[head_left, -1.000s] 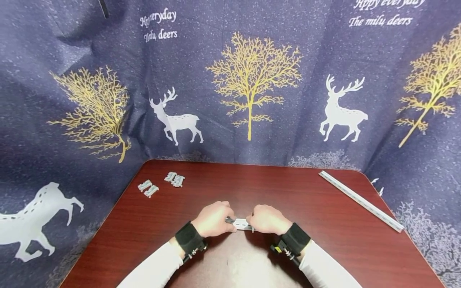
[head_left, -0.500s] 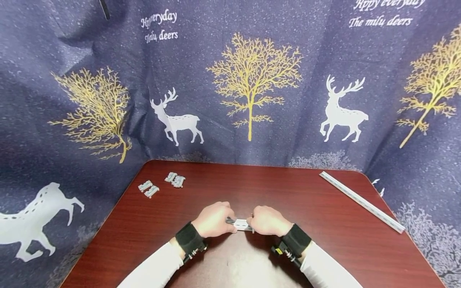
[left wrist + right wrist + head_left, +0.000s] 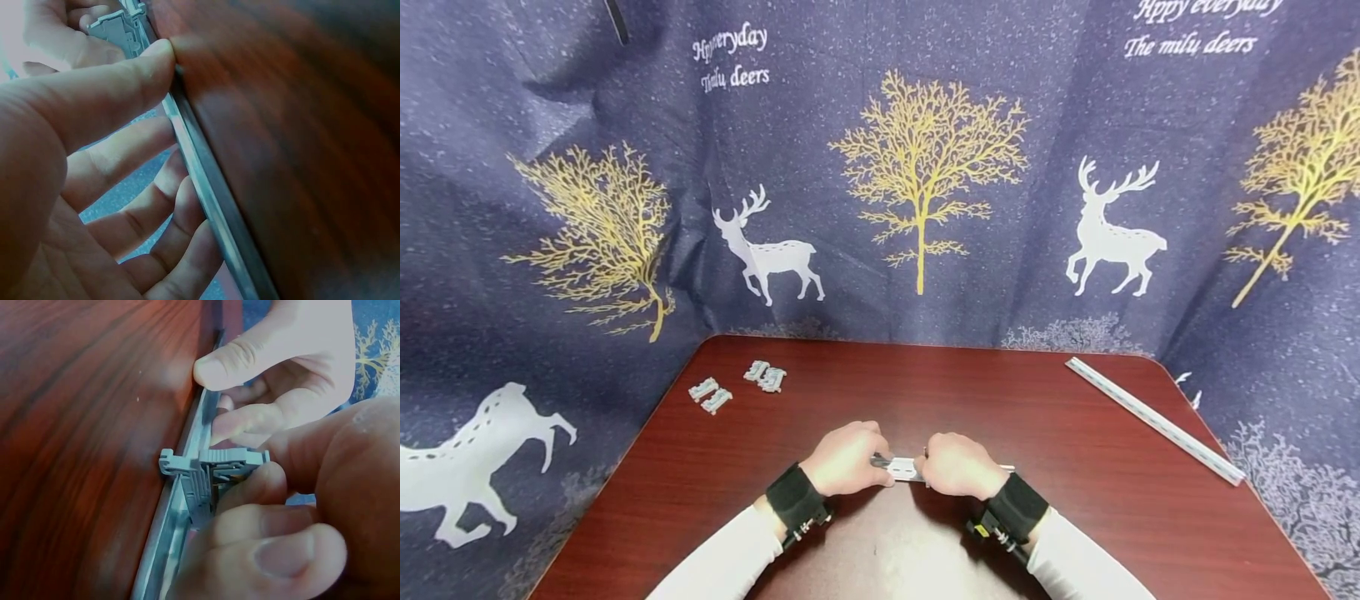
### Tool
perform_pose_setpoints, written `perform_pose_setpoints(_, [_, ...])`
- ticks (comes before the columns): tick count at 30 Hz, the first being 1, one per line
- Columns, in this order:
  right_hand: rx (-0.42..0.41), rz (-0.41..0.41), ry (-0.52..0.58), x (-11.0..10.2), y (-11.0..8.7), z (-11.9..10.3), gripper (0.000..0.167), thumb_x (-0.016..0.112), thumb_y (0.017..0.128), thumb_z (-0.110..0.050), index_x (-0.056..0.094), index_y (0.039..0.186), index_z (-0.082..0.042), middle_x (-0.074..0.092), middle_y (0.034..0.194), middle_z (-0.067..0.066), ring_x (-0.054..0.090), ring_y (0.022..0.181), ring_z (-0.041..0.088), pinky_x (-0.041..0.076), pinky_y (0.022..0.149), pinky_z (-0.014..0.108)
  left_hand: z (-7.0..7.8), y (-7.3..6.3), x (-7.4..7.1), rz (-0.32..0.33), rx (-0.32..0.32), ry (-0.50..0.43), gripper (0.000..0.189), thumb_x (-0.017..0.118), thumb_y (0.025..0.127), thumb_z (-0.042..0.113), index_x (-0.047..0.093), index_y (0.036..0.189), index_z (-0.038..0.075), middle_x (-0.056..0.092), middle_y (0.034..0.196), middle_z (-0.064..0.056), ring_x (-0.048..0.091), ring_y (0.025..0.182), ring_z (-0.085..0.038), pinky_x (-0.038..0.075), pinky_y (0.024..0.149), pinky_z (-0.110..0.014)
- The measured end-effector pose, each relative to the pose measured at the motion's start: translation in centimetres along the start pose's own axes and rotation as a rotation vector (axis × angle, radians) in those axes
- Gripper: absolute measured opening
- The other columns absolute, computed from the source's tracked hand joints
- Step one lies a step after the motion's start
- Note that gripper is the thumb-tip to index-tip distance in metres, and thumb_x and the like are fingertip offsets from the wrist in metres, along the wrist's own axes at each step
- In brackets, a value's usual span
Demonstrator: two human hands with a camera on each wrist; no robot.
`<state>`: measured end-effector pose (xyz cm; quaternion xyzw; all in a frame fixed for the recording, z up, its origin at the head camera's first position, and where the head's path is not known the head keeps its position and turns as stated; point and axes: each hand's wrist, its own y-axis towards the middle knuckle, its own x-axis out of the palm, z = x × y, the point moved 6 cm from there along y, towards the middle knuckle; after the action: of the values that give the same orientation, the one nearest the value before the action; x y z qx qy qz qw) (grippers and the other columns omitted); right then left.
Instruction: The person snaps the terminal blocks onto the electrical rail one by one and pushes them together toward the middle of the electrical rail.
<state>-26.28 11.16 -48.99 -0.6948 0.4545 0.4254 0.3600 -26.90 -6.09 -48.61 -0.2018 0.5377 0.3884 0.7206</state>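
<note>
A short slotted metal DIN rail (image 3: 902, 469) lies crosswise between the two hands, near the middle of the table. My left hand (image 3: 847, 458) grips its left part, thumb on one edge and fingertips along the other, as the left wrist view shows. The right hand (image 3: 957, 465) pinches a grey plastic terminal block (image 3: 234, 457) between thumb and fingers. This block sits across the rail, its hooked foot right at the rail's edge. In the left wrist view the terminal block (image 3: 115, 32) appears beyond the left thumb. Right-hand fingers cover part of the block.
Several more pale grey terminal blocks (image 3: 703, 388) lie in two groups at the table's back left. A longer slotted rail (image 3: 1153, 421) rests slantwise along the right side. Behind the dark red wooden table (image 3: 925, 392) hangs a blue curtain (image 3: 865, 167) printed with deer and trees.
An end of the rail now shows to the right of the right hand, where none showed before. The right hand has shifted very slightly; the left hand keeps its grip in place.
</note>
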Motion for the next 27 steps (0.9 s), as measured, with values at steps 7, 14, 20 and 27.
perform_pose_setpoints(7, [-0.016,0.003,0.009,0.19,0.21,0.24,0.039,0.067,0.1,-0.029,0.06,0.063,-0.02,0.052,0.06,-0.005,0.05,0.054,0.017,0.042,0.053,0.038,0.0,-0.03,0.05,-0.002,-0.004,-0.01,0.019,0.098,0.082,0.032,0.085,0.091,0.021,0.063,0.085,0.007,0.05,0.072,-0.006,0.043,0.059,-0.026])
perform_pose_setpoints(14, [-0.011,-0.006,0.003,0.31,0.41,0.36,0.038,0.066,0.1,-0.031,0.061,0.064,-0.021,0.053,0.061,-0.005,0.05,0.054,0.017,0.042,0.053,0.037,0.0,-0.08,0.1,0.001,-0.012,-0.008,0.02,0.098,0.081,0.032,0.085,0.092,0.022,0.063,0.085,0.007,0.05,0.072,-0.005,0.043,0.059,-0.025])
perform_pose_setpoints(20, [-0.01,0.003,-0.004,0.45,0.32,0.38,0.038,0.067,0.1,-0.03,0.06,0.064,-0.02,0.052,0.061,-0.004,0.049,0.055,0.018,0.042,0.053,0.038,0.12,-0.17,0.08,0.009,-0.007,0.002,0.022,0.098,0.081,0.033,0.083,0.092,0.022,0.061,0.084,0.008,0.049,0.072,-0.005,0.042,0.059,-0.025])
perform_pose_setpoints(27, [-0.007,0.006,0.012,0.33,0.31,0.29,0.038,0.067,0.101,-0.029,0.061,0.064,-0.02,0.053,0.061,-0.004,0.05,0.055,0.019,0.042,0.053,0.039,-0.16,-0.11,-0.02,0.009,0.009,-0.014,0.023,0.097,0.082,0.033,0.081,0.094,0.021,0.062,0.086,0.006,0.048,0.074,-0.006,0.042,0.06,-0.025])
